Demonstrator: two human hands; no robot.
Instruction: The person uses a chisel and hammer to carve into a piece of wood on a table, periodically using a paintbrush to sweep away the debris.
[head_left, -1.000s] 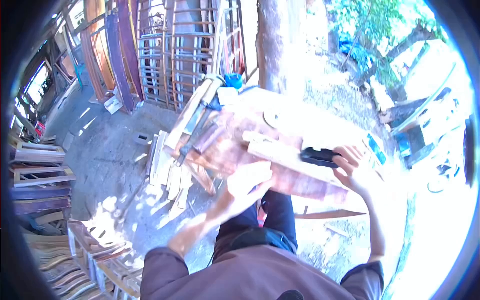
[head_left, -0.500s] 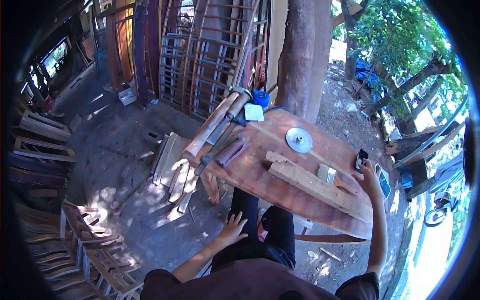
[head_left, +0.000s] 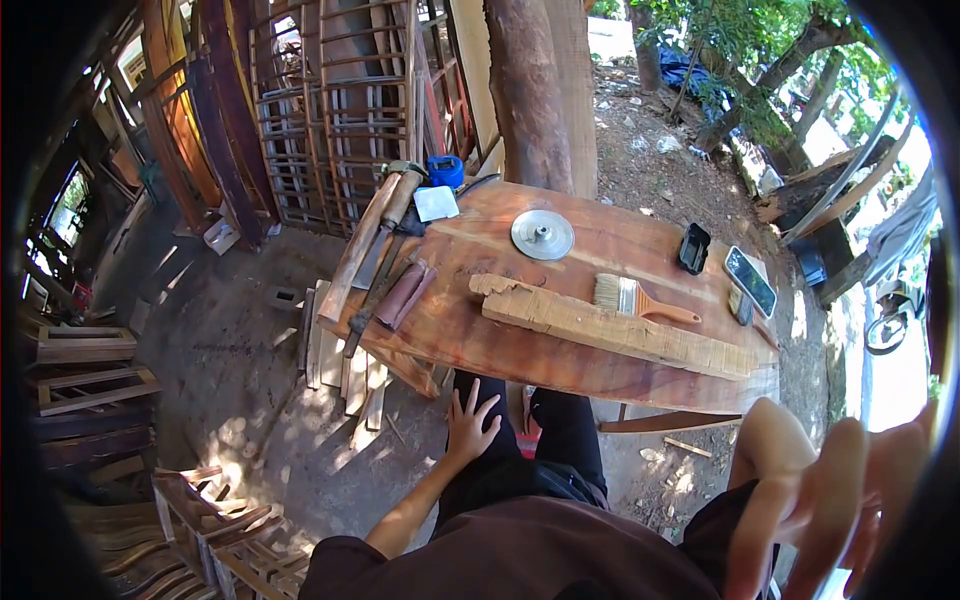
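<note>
In the head view, I am resting my left hand [head_left: 470,425] with fingers spread and released on my thigh, holding nothing. My right hand [head_left: 840,500] is rising near the camera, blurred, fingers loose and empty. The paintbrush [head_left: 640,299] is lying on the long plank [head_left: 610,330] on the wooden table [head_left: 500,340], probably so its bristles stay clean. I am reading no writing anywhere.
</note>
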